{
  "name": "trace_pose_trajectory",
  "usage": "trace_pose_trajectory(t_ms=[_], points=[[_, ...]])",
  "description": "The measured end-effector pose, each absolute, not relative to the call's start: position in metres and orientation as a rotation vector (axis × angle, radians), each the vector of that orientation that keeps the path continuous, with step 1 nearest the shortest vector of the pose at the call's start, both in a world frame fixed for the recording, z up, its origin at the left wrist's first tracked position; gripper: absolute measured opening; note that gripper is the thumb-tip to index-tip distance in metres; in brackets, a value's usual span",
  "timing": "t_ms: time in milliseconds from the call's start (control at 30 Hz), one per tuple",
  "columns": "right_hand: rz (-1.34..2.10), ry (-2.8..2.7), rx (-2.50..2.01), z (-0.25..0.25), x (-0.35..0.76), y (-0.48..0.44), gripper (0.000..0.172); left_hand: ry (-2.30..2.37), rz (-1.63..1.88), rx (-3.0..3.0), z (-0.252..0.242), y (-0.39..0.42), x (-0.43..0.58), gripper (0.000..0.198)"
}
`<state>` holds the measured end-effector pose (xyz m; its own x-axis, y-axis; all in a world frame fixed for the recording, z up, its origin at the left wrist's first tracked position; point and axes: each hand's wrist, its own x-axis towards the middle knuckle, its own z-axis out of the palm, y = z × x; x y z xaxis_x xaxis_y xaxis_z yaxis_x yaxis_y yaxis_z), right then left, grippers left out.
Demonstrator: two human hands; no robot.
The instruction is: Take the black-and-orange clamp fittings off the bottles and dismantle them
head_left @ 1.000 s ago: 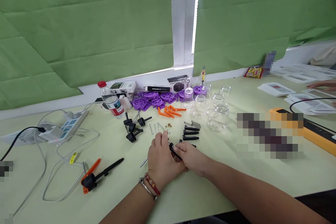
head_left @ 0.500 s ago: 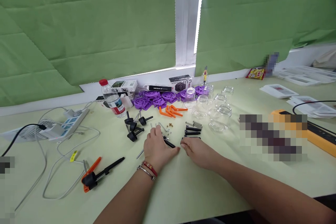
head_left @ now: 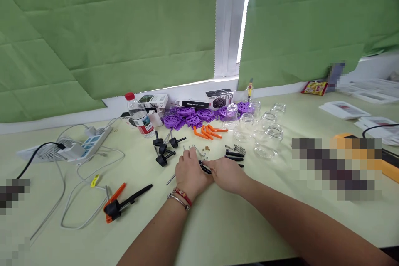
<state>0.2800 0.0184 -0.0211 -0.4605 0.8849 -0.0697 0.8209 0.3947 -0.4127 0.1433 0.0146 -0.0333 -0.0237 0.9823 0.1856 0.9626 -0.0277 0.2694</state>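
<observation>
Far L on the counter (head_left: 249, 224) there's a white power strip (head_left: 95, 143) w/ cables, then an orange lever (head_left: 120, 191) lying under a black cup piece (head_left: 112, 210) w/ a long stem. Water bottle (head_left: 141, 117) sits further back, black knobs (head_left: 162, 160) bunched just in front of it.

Next is the L hand (head_left: 191, 174), a thin metal rod (head_left: 171, 179) poking out on its L side. L grip is closed round a black tube (head_left: 205, 168), thumb low on the near side, fingers curled over, back of hand up. That forearm slants up from the bottom edge, leaning R (red + silver bracelets (head_left: 182, 199) on the wrist, btw).

The tube's right in the middle, tilted, btwn both hands. R hand (head_left: 229, 174) comes in from the other side: fingertips bunched tog. at the tube's near end, but can't tell if that grip is clamped on it or on smth small. R forearm runs in low from the bottom R corner.

Just past the R hand: more black tubes (head_left: 234, 158) + springs (head_left: 239, 149), then clear jars (head_left: 268, 145).
</observation>
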Motion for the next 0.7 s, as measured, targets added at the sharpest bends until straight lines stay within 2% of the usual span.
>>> trace_pose_trajectory(t_ms=[167, 433, 700], points=[[0.562, -2.505, -1.545, -0.019, 0.278, 0.021, 0.041, 2.147, 0.509, 2.175, -0.033, 0.015, 0.143, 0.072], [0.500, -2.512, -1.557, -0.021, 0.280, 0.028, 0.042, 2.158, 0.435, 2.143, -0.031, 0.017, 0.145, 0.082], [0.480, -2.519, -1.522, -0.022, 0.279, 0.031, 0.042, 2.195, 0.397, 2.185, -0.031, 0.022, 0.142, 0.069]])
